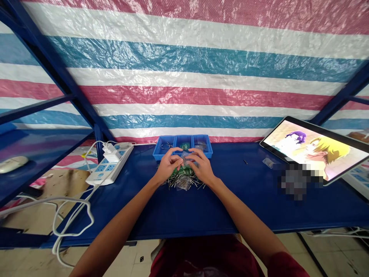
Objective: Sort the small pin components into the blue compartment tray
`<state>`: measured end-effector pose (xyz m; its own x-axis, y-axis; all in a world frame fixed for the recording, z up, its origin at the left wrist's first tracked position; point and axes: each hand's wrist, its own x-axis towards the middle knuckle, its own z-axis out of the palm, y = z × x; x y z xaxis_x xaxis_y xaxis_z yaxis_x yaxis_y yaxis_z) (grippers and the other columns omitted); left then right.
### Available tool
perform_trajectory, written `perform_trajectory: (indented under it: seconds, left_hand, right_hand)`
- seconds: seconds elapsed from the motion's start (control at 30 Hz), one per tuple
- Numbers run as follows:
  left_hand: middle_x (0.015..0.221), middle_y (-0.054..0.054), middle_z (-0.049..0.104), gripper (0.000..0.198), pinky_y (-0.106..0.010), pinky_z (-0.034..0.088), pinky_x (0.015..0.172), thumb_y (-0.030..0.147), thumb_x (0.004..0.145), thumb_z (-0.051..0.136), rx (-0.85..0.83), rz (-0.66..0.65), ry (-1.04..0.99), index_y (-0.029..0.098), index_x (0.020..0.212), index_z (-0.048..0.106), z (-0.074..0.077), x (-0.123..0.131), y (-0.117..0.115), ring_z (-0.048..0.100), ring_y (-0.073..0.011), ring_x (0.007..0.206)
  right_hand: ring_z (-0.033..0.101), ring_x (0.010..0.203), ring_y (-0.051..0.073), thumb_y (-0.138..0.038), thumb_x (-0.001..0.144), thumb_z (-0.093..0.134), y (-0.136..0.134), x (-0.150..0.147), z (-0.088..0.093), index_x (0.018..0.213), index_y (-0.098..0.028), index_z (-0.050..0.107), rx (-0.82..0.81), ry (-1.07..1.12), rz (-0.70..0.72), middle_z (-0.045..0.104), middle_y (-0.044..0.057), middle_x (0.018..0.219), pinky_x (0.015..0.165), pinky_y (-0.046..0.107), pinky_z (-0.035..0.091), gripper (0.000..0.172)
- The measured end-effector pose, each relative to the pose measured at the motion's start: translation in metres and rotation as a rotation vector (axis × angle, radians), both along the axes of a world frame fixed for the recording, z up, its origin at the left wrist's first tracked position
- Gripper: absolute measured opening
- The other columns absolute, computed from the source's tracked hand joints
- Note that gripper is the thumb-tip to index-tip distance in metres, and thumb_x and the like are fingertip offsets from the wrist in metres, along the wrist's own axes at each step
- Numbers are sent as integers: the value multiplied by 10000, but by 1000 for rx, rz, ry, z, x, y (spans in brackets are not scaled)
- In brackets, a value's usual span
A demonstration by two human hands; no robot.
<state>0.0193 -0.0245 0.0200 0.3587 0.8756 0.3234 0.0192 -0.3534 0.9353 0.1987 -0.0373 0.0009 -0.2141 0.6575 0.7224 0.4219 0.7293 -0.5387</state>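
Between both hands, over the middle of the blue table (pixel 184 215), is a small clear plastic bag (pixel 185 155). My left hand (pixel 169 165) pinches it from the left, thumb and fingertips together. From the other side, the bent fingers of my right hand (pixel 202 165) grip it too. What is inside the bag is too small to tell. Under the hands lies a heap of thin metal rods (pixel 174 182), mixed with green pieces (pixel 184 170) and another clear bag (pixel 184 183). A blue three-compartment tray (pixel 158 157) stands just behind; rods, green pieces and clear bags show in it.
White power strips with a plugged-in adapter (pixel 112 152) and loose cables (pixel 89 215) are at the left. To the right are a small clear packet (pixel 268 163), a single dark rod (pixel 245 162), a blurred-out item and a tablet (pixel 317 148). A striped sheet (pixel 201 77) hangs behind.
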Motion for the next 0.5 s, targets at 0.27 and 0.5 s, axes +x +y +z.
perform_trajectory:
  seconds: [0.27,0.5]
  left_hand:
    - [873,-64,648,313,-289,481,727,424,920,488,176,83,261,173,964,670,2,-1,-4,609,-185,830]
    - [687,-15,646,266,-286,490,669,400,853,601,76,84,164,165,976,619,-1,-1,-1,617,-159,642]
  right_hand:
    - [646,716,168,-365,940,465,0,-1,-1,877,-207,641,-106,37,-35,694,51,813,714,292,537,244]
    - [644,599,146,-301,945,429,-5,-1,1,1093,-213,589,-178,119,19,683,9,756,629,268,536,236]
